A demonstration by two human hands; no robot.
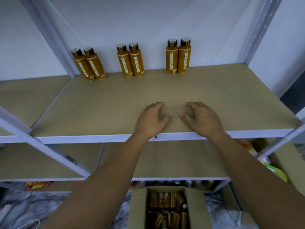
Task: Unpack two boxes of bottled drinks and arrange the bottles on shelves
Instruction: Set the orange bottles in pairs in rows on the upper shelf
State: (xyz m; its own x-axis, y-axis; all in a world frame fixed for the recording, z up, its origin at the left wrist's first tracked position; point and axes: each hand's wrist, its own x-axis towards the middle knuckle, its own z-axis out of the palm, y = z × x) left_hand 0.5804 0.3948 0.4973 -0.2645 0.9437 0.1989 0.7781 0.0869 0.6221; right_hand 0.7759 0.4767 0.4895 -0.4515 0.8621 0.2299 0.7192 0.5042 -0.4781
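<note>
Three pairs of orange bottles with black caps stand along the back of the brown shelf: a left pair, a middle pair and a right pair. My left hand and my right hand hover side by side over the shelf's front part, fingers loosely curled, holding nothing. On the floor below, an open cardboard box holds several more orange bottles.
White metal uprights frame the shelf, and a diagonal brace crosses at the left. A lower shelf lies beneath. A second carton with yellow packages sits at the right. Orange packets lie low at the left.
</note>
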